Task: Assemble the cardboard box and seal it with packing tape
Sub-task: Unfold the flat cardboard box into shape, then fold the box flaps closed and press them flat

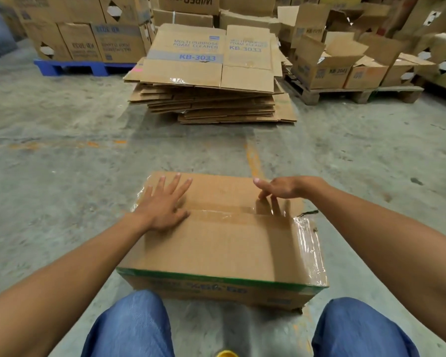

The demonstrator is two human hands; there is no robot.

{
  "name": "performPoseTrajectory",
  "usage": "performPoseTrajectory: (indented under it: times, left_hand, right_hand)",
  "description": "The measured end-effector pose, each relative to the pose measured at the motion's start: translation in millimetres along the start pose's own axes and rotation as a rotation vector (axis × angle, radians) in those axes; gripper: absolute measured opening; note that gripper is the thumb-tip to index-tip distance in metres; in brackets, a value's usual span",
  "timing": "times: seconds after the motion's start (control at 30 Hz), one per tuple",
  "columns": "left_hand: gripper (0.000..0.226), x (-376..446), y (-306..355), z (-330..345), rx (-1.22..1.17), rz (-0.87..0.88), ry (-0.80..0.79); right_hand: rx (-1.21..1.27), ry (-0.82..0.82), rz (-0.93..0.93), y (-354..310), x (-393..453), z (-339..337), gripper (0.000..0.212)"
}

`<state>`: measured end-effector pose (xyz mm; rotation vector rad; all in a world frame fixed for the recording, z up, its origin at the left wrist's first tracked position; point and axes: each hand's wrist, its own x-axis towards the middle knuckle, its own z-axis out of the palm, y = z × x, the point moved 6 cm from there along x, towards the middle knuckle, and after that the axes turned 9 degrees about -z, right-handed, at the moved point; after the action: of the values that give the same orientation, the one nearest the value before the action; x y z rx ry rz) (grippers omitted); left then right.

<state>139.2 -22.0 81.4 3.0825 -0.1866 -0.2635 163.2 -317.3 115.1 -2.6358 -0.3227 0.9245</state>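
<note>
A closed cardboard box (224, 243) with a green stripe along its near edge stands on the concrete floor between my knees. Clear packing tape (232, 211) runs along its top seam and down the right end. My left hand (162, 204) lies flat on the left part of the top, fingers spread, palm down. My right hand (281, 188) hovers over the far right of the top with relaxed fingers, its fingertips near or touching the tape; it holds nothing. No tape roll is in view.
A stack of flattened cartons (209, 81) lies on the floor straight ahead. A blue pallet (83, 67) with boxes stands at the back left, a wooden pallet (353, 94) with open boxes at the back right. Bare concrete surrounds the box.
</note>
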Motion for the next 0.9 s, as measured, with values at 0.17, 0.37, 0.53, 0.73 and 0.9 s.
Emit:
performPoseTrajectory:
  times: [0.17, 0.37, 0.53, 0.73, 0.9]
  left_hand:
    - [0.063, 7.5, 45.3, 35.3, -0.027, 0.04, -0.066]
    - [0.071, 34.6, 86.0, 56.0, -0.045, 0.02, 0.03]
    - [0.069, 58.6, 85.6, 57.2, -0.054, -0.043, 0.097]
    - [0.072, 37.8, 140.9, 63.3, -0.069, 0.052, 0.15]
    - [0.072, 35.6, 139.2, 62.7, -0.085, 0.008, 0.166]
  right_hand:
    - [-0.02, 0.056, -0.096, 5.9, 6.6, 19.0, 0.061]
    - [-0.272, 0.271, -0.26, 22.3, 33.1, 38.3, 0.036]
    - [-0.456, 0.449, -0.12, 26.1, 53.0, 42.8, 0.049]
    - [-0.545, 0.66, -0.1, 21.6, 31.4, 47.3, 0.044]
    - [-0.498, 0.65, 0.031, 71.1, -10.0, 36.6, 0.042]
